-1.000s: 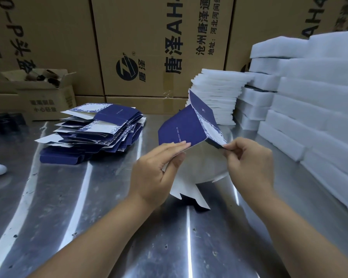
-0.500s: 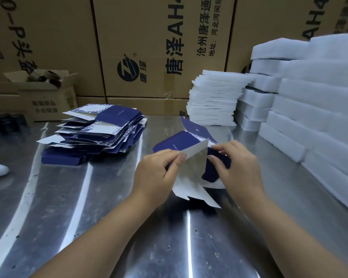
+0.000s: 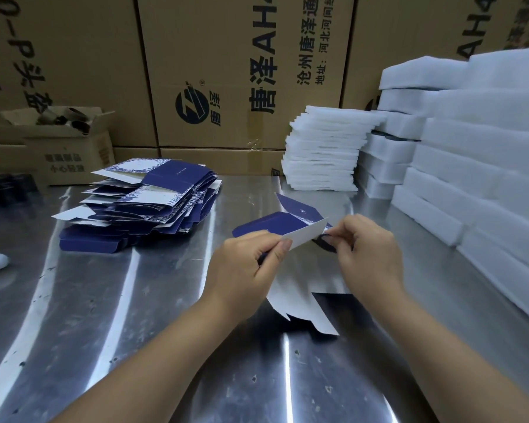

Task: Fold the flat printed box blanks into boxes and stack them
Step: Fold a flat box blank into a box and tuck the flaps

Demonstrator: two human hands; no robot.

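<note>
Navy-and-white printed card box blank (image 3: 268, 225) is lower than a second ago. Then it was raised with its navy face to the camera; now it is down just over the shiny steel table (image 3: 129, 331), centre-right. Its white tabbed bottom edge is near or touching the surface, cannot tell which.

A white inner panel now folds over toward the camera between the hands; half a second ago it was only starting to tip. A navy flap sticks up behind it.

Left hand (image 3: 243, 267) pinches the near-left corner of that white panel, thumb on top, fingers curled under. Right hand (image 3: 368, 257) pinches the panel's right end against a dark navy part, fingers curled; exact fingertip contact is hidden. The hands have closed in on each other.

Judgement: fold is under way and the side panels are being creased round. Box is not formed and the bottom tabs are not tucked, so nothing is ready to stack.

Loose pile of navy-and-white printed card pieces (image 3: 147, 203) lies well apart at left, same spot as before. Cannot tell whether they are flat or folded.

Behind are a stack of thin white foam sheets (image 3: 324, 154), thick white foam slabs (image 3: 486, 166) and brown printed cardboard cartons (image 3: 226, 71), all unchanged.
</note>
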